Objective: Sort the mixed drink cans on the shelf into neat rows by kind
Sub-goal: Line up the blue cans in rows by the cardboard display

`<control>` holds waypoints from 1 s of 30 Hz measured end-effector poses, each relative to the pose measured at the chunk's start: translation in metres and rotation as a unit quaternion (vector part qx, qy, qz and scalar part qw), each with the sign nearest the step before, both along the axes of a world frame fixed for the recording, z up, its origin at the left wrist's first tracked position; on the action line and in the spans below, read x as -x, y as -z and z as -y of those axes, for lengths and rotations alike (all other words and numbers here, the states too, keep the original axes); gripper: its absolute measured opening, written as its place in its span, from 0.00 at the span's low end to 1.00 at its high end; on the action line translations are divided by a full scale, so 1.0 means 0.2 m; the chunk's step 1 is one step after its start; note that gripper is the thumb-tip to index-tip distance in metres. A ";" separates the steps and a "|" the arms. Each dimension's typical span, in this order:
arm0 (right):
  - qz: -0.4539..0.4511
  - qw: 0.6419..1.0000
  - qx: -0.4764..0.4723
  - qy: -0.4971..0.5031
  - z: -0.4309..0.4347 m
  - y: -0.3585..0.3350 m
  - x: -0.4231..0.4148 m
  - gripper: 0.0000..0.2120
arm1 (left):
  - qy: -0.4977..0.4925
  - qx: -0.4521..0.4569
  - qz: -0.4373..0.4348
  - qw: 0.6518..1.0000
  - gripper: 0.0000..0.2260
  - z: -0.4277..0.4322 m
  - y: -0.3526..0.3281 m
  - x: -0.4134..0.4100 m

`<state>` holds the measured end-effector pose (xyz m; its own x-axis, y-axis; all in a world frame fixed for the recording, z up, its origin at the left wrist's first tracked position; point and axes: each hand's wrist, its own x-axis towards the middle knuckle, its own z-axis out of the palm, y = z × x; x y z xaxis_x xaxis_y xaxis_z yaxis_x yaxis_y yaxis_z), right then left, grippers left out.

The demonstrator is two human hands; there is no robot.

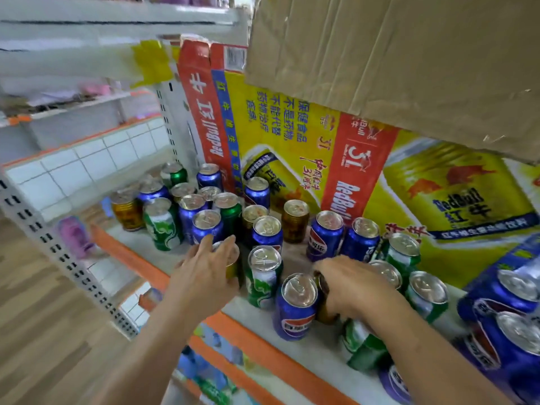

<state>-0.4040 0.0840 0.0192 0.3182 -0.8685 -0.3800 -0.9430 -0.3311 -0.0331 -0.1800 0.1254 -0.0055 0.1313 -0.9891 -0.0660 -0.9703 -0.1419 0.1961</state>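
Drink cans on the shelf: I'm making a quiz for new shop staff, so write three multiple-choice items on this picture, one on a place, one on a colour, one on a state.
1. Where is the Red Bull carton?
A) behind the cans
B) on the floor
C) in front of the cans

2. What colour is the shelf's front edge?
A) black
B) orange
C) purple

3. What are the left hand and the right hand doing?
A) lying flat on the shelf
B) lifting the carton
C) each gripping a can

Answers:
1 A: the carton stands at the back, with the cans before it.
2 B: an orange strip runs along the edge.
3 C: the left hand grips a gold can, the right hand a brownish can.
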 end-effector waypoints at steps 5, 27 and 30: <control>0.045 0.984 0.125 0.123 -0.05 -0.10 -0.07 0.29 | 0.070 -0.059 0.021 0.996 0.39 0.15 0.08 -0.08; 0.316 0.788 0.400 0.347 -0.59 -0.14 -0.03 0.31 | 0.352 0.190 -0.057 0.915 0.28 0.01 -0.53 0.02; 0.342 0.746 0.434 0.372 -0.70 -0.17 0.08 0.30 | 0.396 0.222 -0.095 0.886 0.27 -0.05 -0.53 0.21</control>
